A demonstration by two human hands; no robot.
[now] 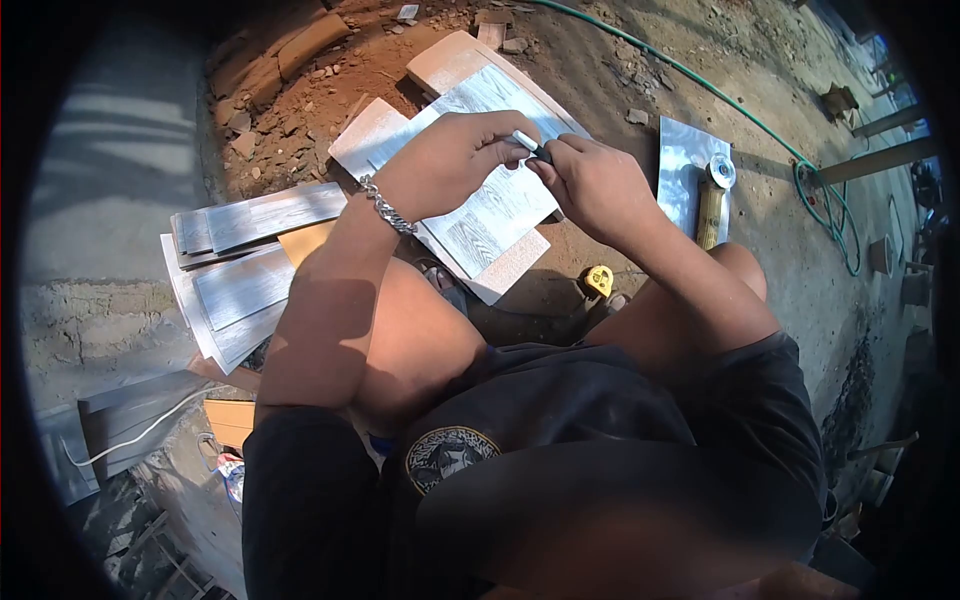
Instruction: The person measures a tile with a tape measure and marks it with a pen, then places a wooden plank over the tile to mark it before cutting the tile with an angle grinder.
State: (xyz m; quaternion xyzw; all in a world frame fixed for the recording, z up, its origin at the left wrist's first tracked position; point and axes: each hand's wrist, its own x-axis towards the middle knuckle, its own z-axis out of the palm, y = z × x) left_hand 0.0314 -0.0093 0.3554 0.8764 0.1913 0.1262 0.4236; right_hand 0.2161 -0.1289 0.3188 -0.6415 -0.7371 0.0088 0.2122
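My left hand (465,155), with a chain bracelet (387,207) at its wrist, pinches the white end of a small marker (527,142). My right hand (597,185) has its fingers closed around the marker's dark end, and the two hands meet there. Fingers partly hide the marker. Below both hands lies a grey wood-patterned tile (492,225), resting on other tiles, with a pinkish tile back (515,265) showing under its lower edge.
A yellow tape measure (598,281) lies between my legs. On the right, an angle grinder (712,200) rests on a grey tile (680,150). Stacked tiles (250,280) are at left. A green hose (690,75) crosses the ground; rubble (265,120) lies at upper left.
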